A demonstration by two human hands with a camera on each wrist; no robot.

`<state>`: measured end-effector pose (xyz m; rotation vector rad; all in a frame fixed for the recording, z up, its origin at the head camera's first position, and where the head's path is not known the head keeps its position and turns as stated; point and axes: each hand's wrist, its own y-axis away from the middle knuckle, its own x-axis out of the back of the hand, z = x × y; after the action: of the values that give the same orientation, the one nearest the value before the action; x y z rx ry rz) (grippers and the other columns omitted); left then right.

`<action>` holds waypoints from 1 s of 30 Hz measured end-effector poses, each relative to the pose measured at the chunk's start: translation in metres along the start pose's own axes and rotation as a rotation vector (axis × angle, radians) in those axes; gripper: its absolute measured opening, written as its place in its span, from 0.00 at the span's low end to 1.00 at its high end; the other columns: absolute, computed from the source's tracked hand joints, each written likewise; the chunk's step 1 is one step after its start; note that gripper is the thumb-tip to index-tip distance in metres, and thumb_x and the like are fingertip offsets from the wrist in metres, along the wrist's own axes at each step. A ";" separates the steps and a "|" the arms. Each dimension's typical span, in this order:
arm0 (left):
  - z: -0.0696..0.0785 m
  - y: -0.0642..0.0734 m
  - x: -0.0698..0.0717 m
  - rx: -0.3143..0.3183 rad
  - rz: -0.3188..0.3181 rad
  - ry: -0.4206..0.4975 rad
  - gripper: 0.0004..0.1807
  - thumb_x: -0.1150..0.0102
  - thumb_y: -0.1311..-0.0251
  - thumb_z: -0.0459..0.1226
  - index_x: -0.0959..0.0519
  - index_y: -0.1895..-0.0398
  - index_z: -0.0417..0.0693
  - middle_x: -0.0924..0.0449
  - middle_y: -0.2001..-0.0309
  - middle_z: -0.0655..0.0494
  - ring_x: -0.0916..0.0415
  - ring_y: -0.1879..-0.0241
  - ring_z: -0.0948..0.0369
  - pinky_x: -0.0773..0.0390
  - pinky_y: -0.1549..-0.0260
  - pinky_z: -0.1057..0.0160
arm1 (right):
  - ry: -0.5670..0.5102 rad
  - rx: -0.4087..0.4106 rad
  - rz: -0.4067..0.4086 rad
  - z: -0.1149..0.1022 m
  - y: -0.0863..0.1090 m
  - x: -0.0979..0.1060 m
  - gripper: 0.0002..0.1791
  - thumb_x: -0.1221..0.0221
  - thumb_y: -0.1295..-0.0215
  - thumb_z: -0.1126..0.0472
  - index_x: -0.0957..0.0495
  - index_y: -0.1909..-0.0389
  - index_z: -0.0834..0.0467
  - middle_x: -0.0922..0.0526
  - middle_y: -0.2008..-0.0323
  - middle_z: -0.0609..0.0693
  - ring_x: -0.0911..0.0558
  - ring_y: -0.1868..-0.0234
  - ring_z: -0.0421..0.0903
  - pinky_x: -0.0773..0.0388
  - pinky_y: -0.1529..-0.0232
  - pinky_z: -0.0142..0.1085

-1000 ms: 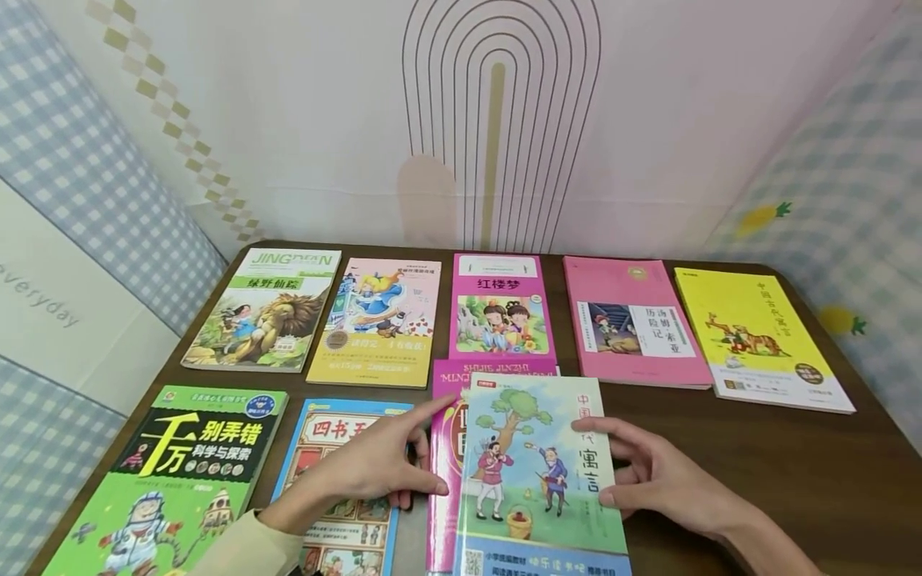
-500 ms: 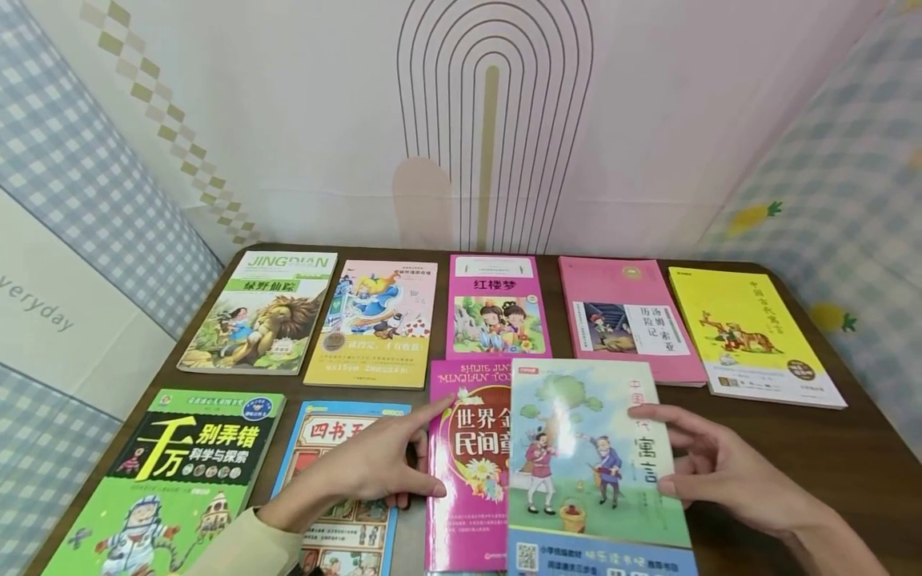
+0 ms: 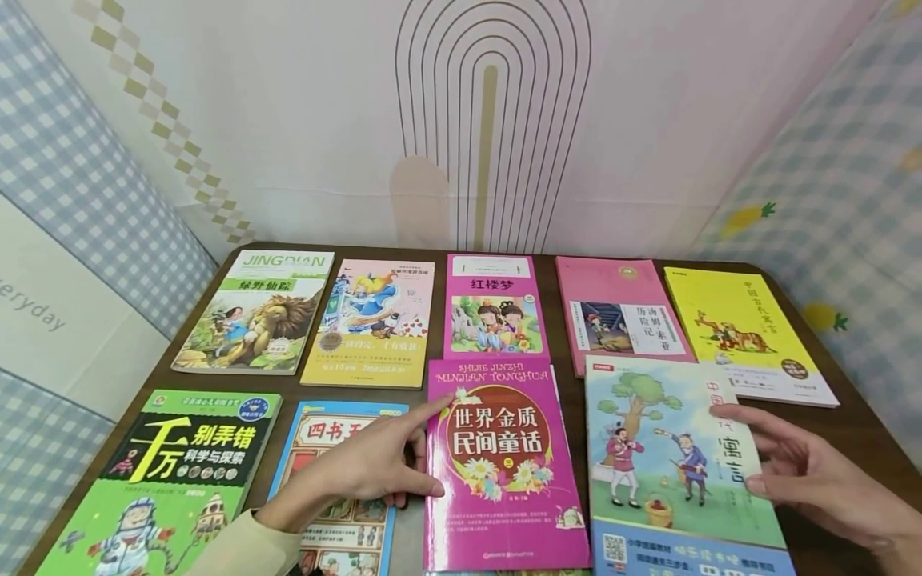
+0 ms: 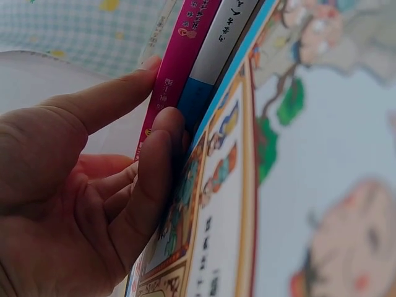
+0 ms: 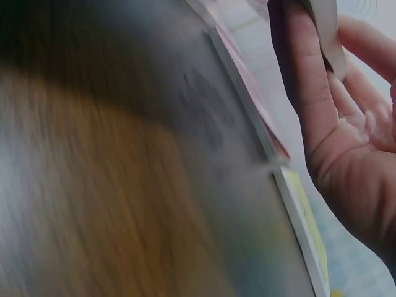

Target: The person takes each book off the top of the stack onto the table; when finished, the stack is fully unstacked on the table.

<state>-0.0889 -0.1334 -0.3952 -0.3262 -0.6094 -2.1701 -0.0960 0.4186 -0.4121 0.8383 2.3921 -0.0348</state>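
Observation:
My right hand (image 3: 814, 472) grips the right edge of a thin picture book (image 3: 648, 456) with two figures under a tree. The book is raised over the table, overlapping the yellow book's lower corner in the head view. In the right wrist view the book's pale edge (image 5: 328, 37) sits between my right hand's fingers. My left hand (image 3: 378, 460) touches the left edge of a magenta book (image 3: 497, 528), thumb and index finger spread along it. In the left wrist view these fingers rest against the magenta spine (image 4: 173, 62), and a book with a white-and-blue spine (image 4: 219, 46) lies beneath.
Along the table's back lie a lion-cover book (image 3: 252, 320), a pink-and-yellow book (image 3: 363, 364), a magenta book with two children (image 3: 497, 320), a pink book (image 3: 627, 368) and a yellow book (image 3: 742, 320). Front left are a green book (image 3: 122, 496) and a blue-edged book (image 3: 334, 432).
My right hand has carried the picture book rightwards off the magenta book, uncovering its whole cover. My left hand stays at the magenta book's left edge.

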 end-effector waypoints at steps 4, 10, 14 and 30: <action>0.000 -0.001 -0.001 -0.006 0.001 -0.015 0.60 0.19 0.44 0.44 0.49 0.14 0.73 0.22 0.66 0.51 0.21 0.83 0.59 0.17 0.84 0.56 | -0.045 -0.068 0.012 -0.001 0.014 0.010 0.44 0.71 0.19 0.79 0.39 0.19 0.32 0.24 0.26 0.47 0.22 0.28 0.56 0.22 0.32 0.55; 0.001 -0.002 -0.002 -0.007 -0.005 0.009 0.59 0.19 0.44 0.43 0.49 0.15 0.76 0.23 0.67 0.50 0.21 0.83 0.58 0.16 0.84 0.55 | -0.054 -0.159 0.029 0.002 0.020 0.014 0.43 0.69 0.17 0.78 0.37 0.20 0.29 0.24 0.26 0.45 0.23 0.28 0.55 0.24 0.30 0.55; 0.000 -0.002 -0.001 -0.008 -0.002 0.023 0.60 0.19 0.44 0.42 0.48 0.15 0.76 0.22 0.68 0.50 0.21 0.84 0.57 0.17 0.84 0.55 | 0.001 -0.168 0.045 0.006 0.013 0.011 0.42 0.67 0.17 0.77 0.39 0.19 0.32 0.25 0.25 0.46 0.22 0.29 0.57 0.21 0.32 0.54; -0.001 0.000 -0.001 -0.018 0.004 0.028 0.60 0.19 0.44 0.40 0.48 0.14 0.70 0.22 0.68 0.50 0.21 0.84 0.58 0.16 0.84 0.55 | 0.552 -0.192 0.200 -0.002 -0.003 -0.005 0.36 0.49 0.20 0.71 0.38 0.18 0.41 0.14 0.46 0.56 0.10 0.59 0.49 0.09 0.57 0.48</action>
<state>-0.0880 -0.1332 -0.3963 -0.3056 -0.5729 -2.1741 -0.0961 0.4139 -0.4087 1.0958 2.7343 0.5643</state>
